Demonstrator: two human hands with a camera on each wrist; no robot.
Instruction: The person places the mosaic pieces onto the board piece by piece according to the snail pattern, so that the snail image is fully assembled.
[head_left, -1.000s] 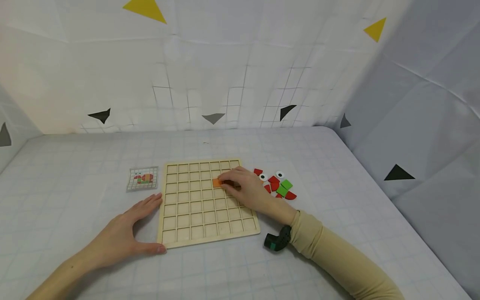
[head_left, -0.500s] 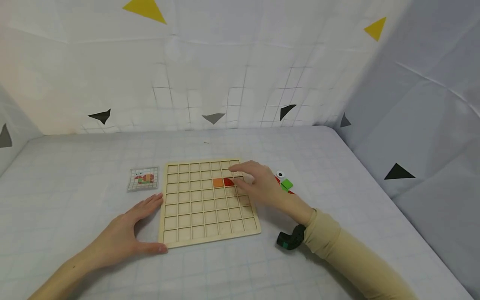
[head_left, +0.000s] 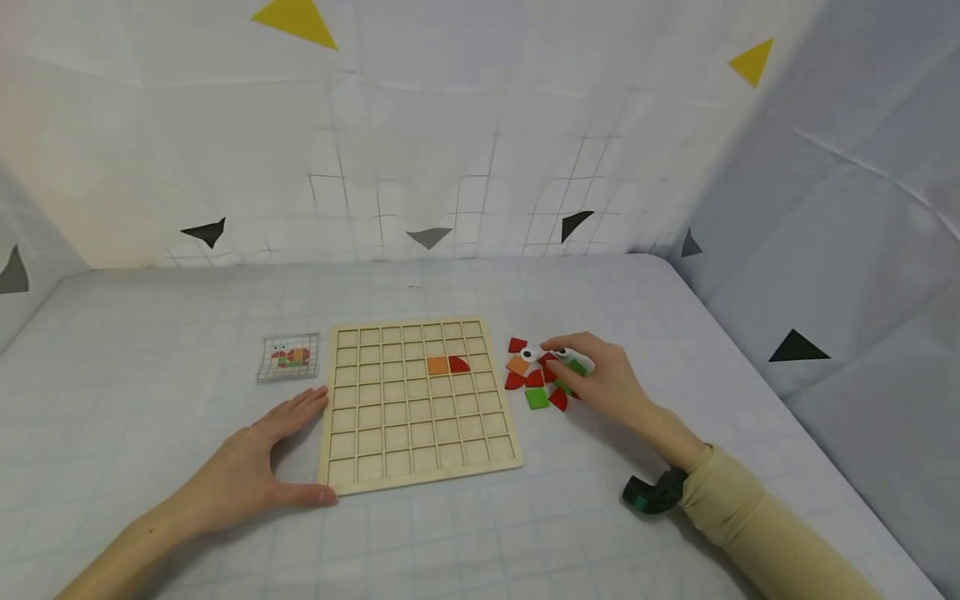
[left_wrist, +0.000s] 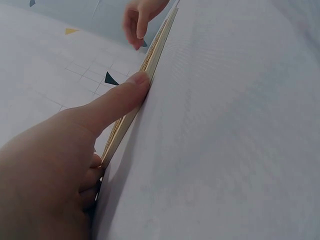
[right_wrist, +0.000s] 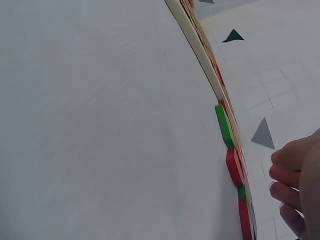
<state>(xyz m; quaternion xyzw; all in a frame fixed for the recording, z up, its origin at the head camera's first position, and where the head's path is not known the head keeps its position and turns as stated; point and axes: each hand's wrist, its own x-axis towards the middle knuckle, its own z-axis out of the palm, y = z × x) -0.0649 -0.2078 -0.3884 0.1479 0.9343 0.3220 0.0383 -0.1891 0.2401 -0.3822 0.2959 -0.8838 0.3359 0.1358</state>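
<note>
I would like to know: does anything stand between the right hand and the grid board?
Yes, though all low: a loose orange square, a white eye disc and some red pieces lie between the right hand and the board. Nothing taller is visible there.

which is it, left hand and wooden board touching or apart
Touching: in the left wrist view, the left hand rests its thumb against the edge of the wooden board; fingertips meet it in the head view.

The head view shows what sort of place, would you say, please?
Probably a staged recording booth, judging by the pale gridded table, the creased white sheet behind it and the yellow triangles on that sheet.
</note>
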